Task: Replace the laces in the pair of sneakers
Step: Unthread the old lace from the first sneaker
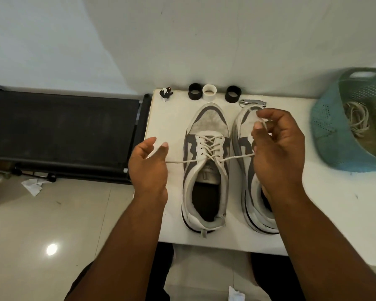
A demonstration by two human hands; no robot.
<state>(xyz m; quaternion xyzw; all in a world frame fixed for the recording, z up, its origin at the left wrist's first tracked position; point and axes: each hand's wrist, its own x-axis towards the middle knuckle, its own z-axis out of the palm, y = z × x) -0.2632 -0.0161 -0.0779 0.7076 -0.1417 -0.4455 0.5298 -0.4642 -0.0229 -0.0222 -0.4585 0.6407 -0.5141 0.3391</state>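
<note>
Two white and grey sneakers stand side by side on a white table (313, 213), toes pointing away. The left sneaker (205, 170) carries a cream lace (208, 146) crossed through its eyelets, with both ends stretched out sideways. My left hand (149, 164) holds the left lace end beside the shoe, fingers curled around it. My right hand (277, 148) grips the right lace end over the right sneaker (245, 153), and a loop of lace passes between its thumb and fingers. Most of the right sneaker's tongue area is hidden behind that hand.
A teal perforated basket (332, 131) with coiled laces (356, 118) sits at the table's right end. Two black rings (194, 91) (233, 94), a white ring (209, 91), a small figurine (166, 92) and a metal tool (253, 102) line the far edge. A black treadmill (59, 131) lies to the left.
</note>
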